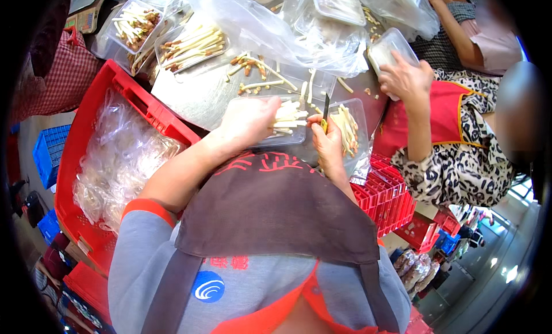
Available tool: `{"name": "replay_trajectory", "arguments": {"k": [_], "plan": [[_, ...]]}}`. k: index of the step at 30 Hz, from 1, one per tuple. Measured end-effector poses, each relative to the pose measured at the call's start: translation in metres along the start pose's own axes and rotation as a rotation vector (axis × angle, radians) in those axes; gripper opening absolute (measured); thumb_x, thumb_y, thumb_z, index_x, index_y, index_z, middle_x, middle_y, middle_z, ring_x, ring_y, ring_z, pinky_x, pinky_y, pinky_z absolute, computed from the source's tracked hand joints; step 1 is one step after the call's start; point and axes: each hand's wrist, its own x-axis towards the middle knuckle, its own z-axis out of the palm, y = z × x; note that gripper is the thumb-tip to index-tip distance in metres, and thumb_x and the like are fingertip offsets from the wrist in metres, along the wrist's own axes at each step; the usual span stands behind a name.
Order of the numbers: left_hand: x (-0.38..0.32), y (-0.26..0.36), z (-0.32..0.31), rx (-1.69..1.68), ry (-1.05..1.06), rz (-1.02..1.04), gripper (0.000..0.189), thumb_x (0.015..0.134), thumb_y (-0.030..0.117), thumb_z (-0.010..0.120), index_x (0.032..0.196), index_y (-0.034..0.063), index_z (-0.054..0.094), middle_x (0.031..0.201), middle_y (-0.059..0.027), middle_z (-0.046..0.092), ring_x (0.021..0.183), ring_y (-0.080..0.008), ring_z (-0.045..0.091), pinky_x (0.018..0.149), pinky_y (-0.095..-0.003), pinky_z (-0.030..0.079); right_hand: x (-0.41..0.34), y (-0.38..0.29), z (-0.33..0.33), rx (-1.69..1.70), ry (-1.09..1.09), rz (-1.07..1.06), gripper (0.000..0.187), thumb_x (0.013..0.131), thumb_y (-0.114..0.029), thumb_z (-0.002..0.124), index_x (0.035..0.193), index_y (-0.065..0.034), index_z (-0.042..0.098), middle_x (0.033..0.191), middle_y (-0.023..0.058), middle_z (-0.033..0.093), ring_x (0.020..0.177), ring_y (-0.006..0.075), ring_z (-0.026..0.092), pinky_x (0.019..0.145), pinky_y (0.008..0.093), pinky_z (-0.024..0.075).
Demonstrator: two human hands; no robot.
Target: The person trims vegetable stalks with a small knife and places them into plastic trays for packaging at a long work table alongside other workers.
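Observation:
My left hand (254, 118) is closed on a bunch of pale vegetable stalks (290, 117), over a clear plastic tray (276, 140) at the table's near side. Just right of the stalks, my right hand (326, 133) holds a yellow-handled utility knife (324, 118), its dark blade pointing away from me. Its fingertips are close to the stalk ends; whether they touch is unclear. Beside that hand lies another clear tray (362, 118) with stalks having brownish ends. Beyond the hands, loose stalks with brown root ends (254, 69) lie scattered on the metal table (189, 92).
A red crate (71, 170) of clear plastic bags stands at left. Filled trays (192, 45) and plastic sheeting (258, 23) lie at the back. At right, a co-worker's hand (405, 77) touches a clear container (390, 47). Red crates (384, 196) stand below.

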Motion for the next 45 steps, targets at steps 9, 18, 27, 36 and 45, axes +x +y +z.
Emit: {"name": "replay_trajectory", "arguments": {"k": [9,18,27,36,45], "plan": [[-0.002,0.001,0.010,0.067,-0.063,0.042,0.056,0.064,0.019,0.071,0.112,0.0033,0.048,0.110,-0.0138,0.053,0.104,-0.0304,0.051,0.086,-0.0384,0.045,-0.002,0.003,-0.004,0.140,0.014,0.009,0.011,0.086,-0.007,0.054,0.096,-0.0064,0.059,0.078,-0.0030,0.057,0.051,-0.0007,0.036,0.044,0.0153,0.0267],[-0.013,-0.015,0.012,0.107,0.053,0.190,0.048,0.063,0.022,0.072,0.104,0.0066,0.053,0.108,-0.0093,0.054,0.103,-0.0279,0.050,0.085,-0.0389,0.044,0.005,0.009,-0.001,0.122,0.000,0.022,0.010,0.085,-0.007,0.055,0.094,-0.0052,0.058,0.076,-0.0035,0.056,0.056,0.0010,0.040,0.049,0.0167,0.0315],[-0.002,-0.017,0.028,0.107,0.136,0.213,0.033,0.064,0.014,0.070,0.096,0.0110,0.063,0.104,-0.0072,0.056,0.100,-0.0281,0.051,0.084,-0.0394,0.044,0.008,0.004,0.007,-0.427,-0.012,-0.272,0.006,0.081,-0.006,0.061,0.084,-0.0008,0.060,0.070,0.0016,0.058,0.059,0.0046,0.048,0.053,0.0221,0.0398],[-0.030,-0.023,0.001,0.043,0.162,0.123,0.038,0.057,0.020,0.078,0.091,0.0127,0.062,0.092,-0.0054,0.052,0.091,-0.0263,0.049,0.077,-0.0372,0.043,0.007,-0.005,0.002,-0.455,-0.023,-0.236,0.012,0.077,-0.005,0.063,0.087,-0.0003,0.061,0.073,0.0044,0.056,0.058,0.0099,0.052,0.053,0.0252,0.0417],[-0.040,-0.040,0.021,-0.131,0.207,0.072,0.044,0.058,0.011,0.076,0.100,0.0142,0.061,0.106,-0.0096,0.050,0.101,-0.0315,0.046,0.086,-0.0401,0.041,0.009,-0.008,0.004,-0.599,-0.077,-0.376,0.017,0.076,-0.005,0.062,0.093,-0.0047,0.062,0.080,0.0085,0.054,0.066,0.0193,0.056,0.058,0.0304,0.0435]]}}
